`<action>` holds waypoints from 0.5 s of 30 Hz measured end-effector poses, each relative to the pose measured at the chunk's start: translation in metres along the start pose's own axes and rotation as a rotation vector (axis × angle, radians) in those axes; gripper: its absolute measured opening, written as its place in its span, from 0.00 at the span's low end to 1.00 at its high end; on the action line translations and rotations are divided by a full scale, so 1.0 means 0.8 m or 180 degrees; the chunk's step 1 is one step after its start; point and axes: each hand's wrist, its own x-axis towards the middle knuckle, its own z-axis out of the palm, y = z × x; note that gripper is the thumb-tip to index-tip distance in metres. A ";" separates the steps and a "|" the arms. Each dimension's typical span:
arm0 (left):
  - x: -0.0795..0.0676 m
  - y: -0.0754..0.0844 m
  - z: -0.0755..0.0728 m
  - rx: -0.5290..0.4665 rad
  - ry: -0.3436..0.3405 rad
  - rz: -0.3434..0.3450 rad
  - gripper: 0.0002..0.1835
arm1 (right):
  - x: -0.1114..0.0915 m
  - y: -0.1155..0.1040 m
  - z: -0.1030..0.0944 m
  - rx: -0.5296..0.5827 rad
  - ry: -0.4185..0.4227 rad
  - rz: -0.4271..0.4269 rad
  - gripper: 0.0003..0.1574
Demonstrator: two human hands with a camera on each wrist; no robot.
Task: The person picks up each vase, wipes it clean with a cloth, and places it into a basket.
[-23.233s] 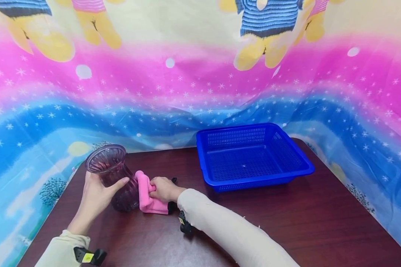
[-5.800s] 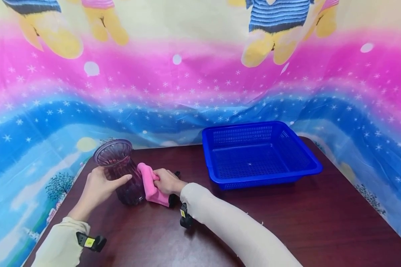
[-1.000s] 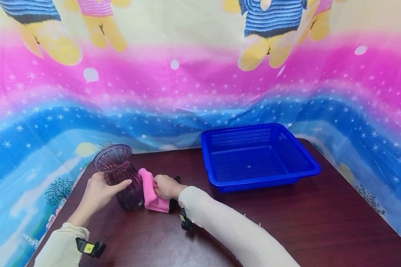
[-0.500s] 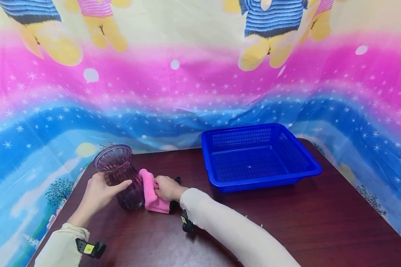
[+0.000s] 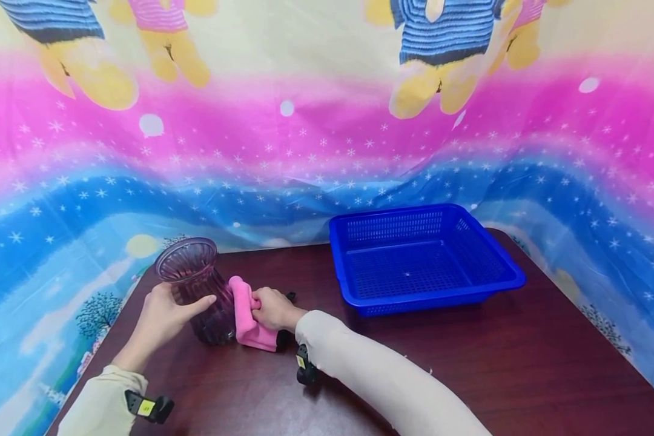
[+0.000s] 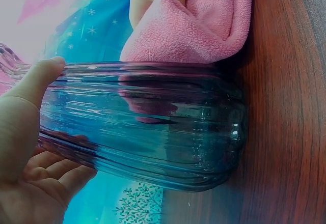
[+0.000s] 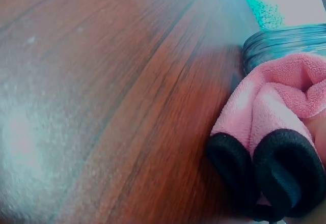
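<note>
A ribbed, purple-tinted glass vase [image 5: 215, 315] with a flared rim stands on the table's left side, leaning a little in the head view. My left hand [image 5: 163, 312] grips its narrow middle, thumb across the front and fingers round the far side. Bunched in my right hand [image 5: 275, 309] is a pink terry cloth [image 5: 253, 330] with black edging, held against the vase's right side. Through the glass, in the left wrist view, part of the cloth [image 6: 178, 35] shows behind the vase wall. The right wrist view catches the cloth's looped black edge [image 7: 290, 158] hanging below the fingers.
A blue perforated plastic basket [image 5: 425, 298] sits at the back right of the dark wooden table [image 5: 414, 351]. Behind the table hangs a printed cloth backdrop [image 5: 316, 145]. Each wrist carries a small black camera [image 5: 149, 406].
Both hands, the vase and the cloth keep nearly the same places throughout. The cloth's folds differ slightly from 5.8 s ago, and the head view has shifted a little.
</note>
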 end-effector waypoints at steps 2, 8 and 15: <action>0.000 0.000 0.000 -0.0003 0.0001 0.0006 0.31 | -0.001 -0.001 -0.001 0.0065 0.0034 -0.0015 0.28; -0.001 0.002 0.001 -0.0014 -0.0011 0.0016 0.31 | -0.003 -0.003 -0.005 0.0118 0.0113 -0.0121 0.28; -0.002 0.003 0.000 -0.0023 0.0003 0.0029 0.31 | 0.000 -0.010 -0.010 0.0190 0.0145 -0.0202 0.27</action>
